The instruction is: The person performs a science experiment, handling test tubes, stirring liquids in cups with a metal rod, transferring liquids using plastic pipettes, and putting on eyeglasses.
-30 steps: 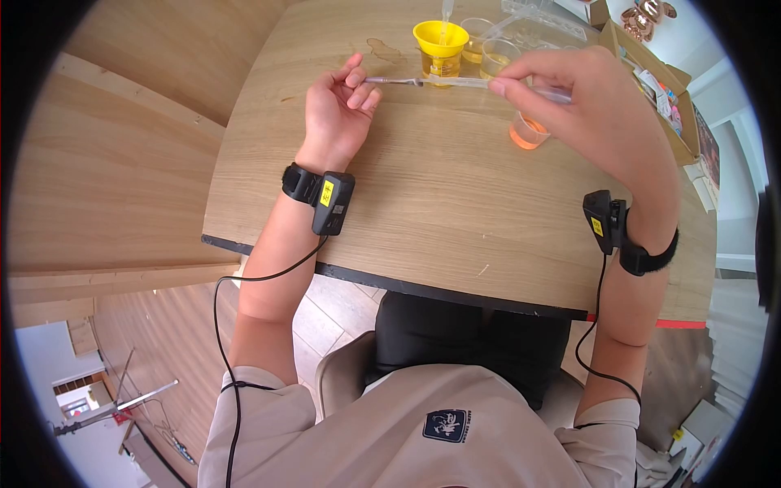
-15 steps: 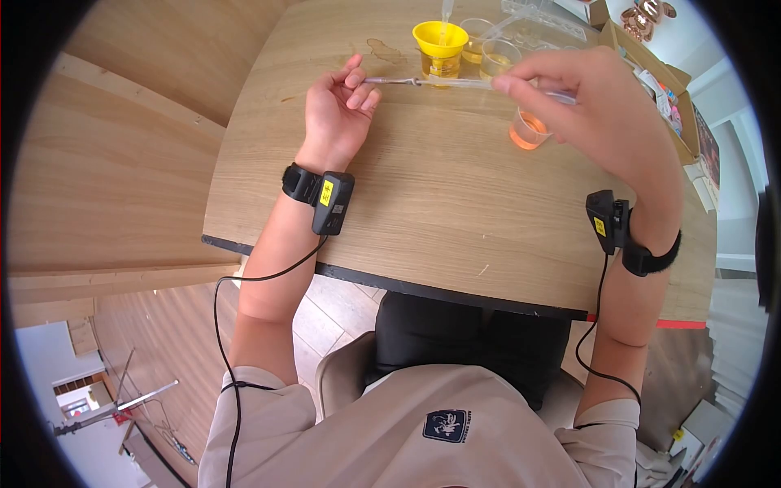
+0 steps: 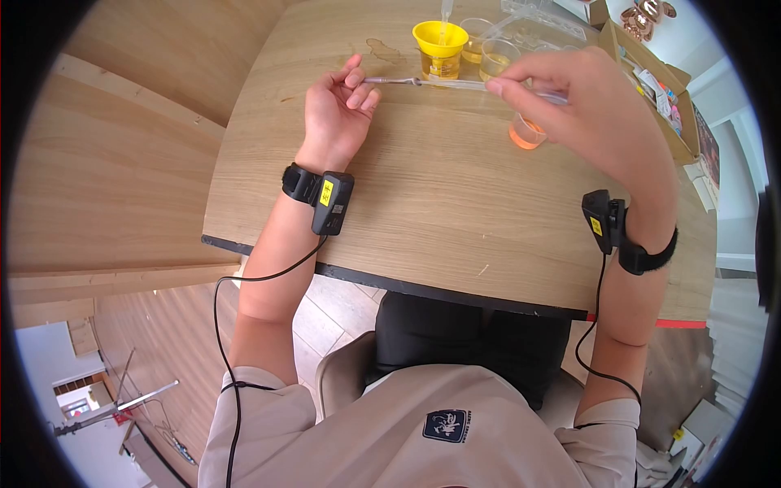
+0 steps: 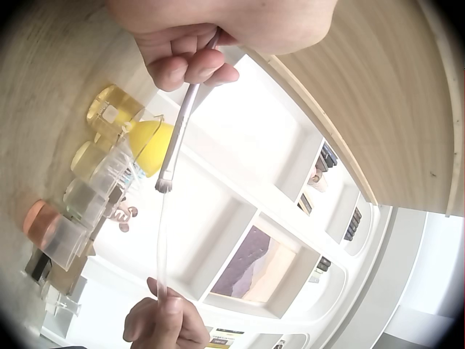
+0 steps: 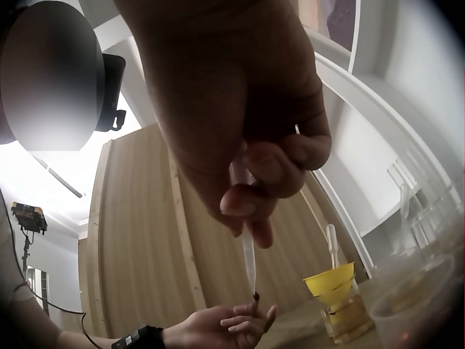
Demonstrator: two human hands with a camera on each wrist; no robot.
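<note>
In the head view my left hand point(image 3: 338, 114) holds a thin brush point(image 4: 178, 142) by its handle, bristles pointing toward my right. My right hand point(image 3: 590, 106) pinches a clear plastic dropper pipette point(image 4: 162, 251) between thumb and fingers. Its narrow tip meets the brush's bristles, so the two form nearly one line above the table. Behind them stands a yellow funnel point(image 3: 440, 37) on a glass vessel of amber liquid point(image 5: 346, 321). Another pipette point(image 5: 333, 246) stands upright in the funnel. A small cup of orange liquid point(image 3: 525, 134) sits below my right hand.
Clear cups point(image 3: 498, 55) with pale yellow liquid stand near the funnel, with a clear plastic rack point(image 3: 561, 26) behind. A cardboard box point(image 3: 690, 134) of small items lies at the right edge. A wet stain point(image 3: 384, 50) marks the wooden table point(image 3: 423, 203).
My right hand shifts slightly right with the pipette, then back left. The left hand and the brush stay in nearly the same place.
</note>
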